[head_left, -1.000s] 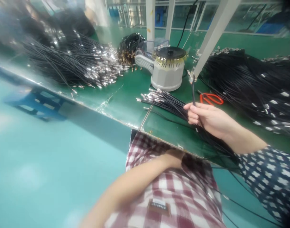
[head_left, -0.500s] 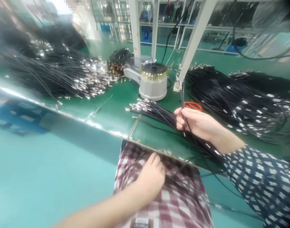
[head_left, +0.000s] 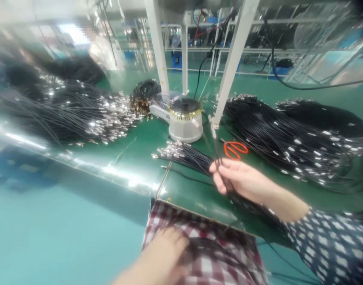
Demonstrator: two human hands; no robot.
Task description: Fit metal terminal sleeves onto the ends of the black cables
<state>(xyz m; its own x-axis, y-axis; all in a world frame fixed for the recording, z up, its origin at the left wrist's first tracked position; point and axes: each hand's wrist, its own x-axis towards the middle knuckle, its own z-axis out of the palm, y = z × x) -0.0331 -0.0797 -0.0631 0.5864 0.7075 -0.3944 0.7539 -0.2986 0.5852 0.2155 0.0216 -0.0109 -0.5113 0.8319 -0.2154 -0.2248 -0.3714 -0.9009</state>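
My right hand [head_left: 236,176] is closed in a pinch on thin black cables, whose pale metallic ends stand up above the fingers, blurred. Below it, a bundle of black cables [head_left: 196,158] with silver tips lies on the green bench. Low over my lap, my left hand [head_left: 166,253] is smeared by motion, its fingers curled around black cables [head_left: 211,245] that run right across the checked apron [head_left: 211,273]. Orange-handled scissors [head_left: 235,149] lie just beyond my right hand. Behind the bundle stands a round white tape dispenser [head_left: 185,120] with a dark top.
Large heaps of black cables lie at the left [head_left: 80,111] and right [head_left: 276,130] of the bench [head_left: 133,158]. A smaller coil [head_left: 144,95] sits behind the dispenser. White posts [head_left: 236,59] rise from the bench. A person [head_left: 105,53] is at the far left.
The view has tilted up, so the bench sits lower in it. My left hand has moved down and left over my lap. The cable ends above my right hand now stand apart.
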